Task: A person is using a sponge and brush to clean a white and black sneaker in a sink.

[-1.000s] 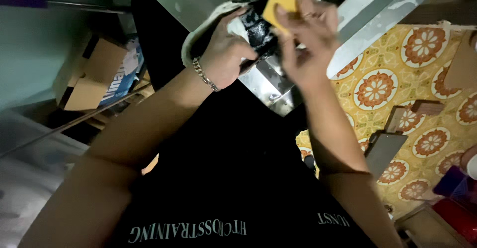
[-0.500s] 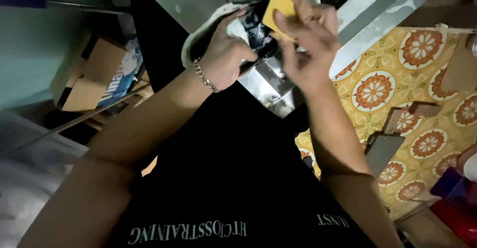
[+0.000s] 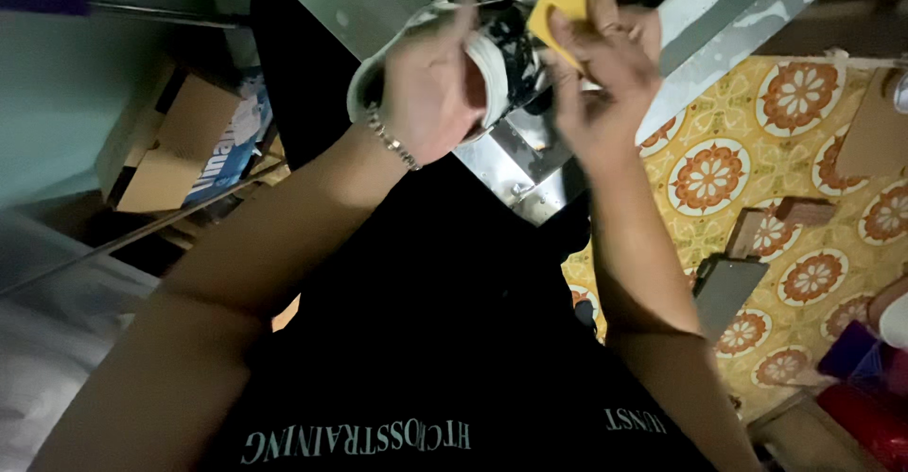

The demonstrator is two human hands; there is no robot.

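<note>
While the left hand (image 3: pixel 430 89) gripped a white-soled shoe (image 3: pixel 492 56) above a metal frame (image 3: pixel 520 165), the right hand (image 3: pixel 601 75) pinched a yellow sponge (image 3: pixel 556 4) against its dark upper. An orange flower-patterned cloth (image 3: pixel 794 169) lay rightward; a brown-and-blue cardboard box (image 3: pixel 194 141) sat leftward.

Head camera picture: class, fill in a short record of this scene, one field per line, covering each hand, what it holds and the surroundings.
left hand: left hand grips a white shoe with dark parts
right hand: right hand pinches a yellow sponge against the shoe
wrist: beaded bracelet on the left wrist
below the shoe: a shiny metal piece
right side: yellow floral cloth
left side: cardboard box
</note>
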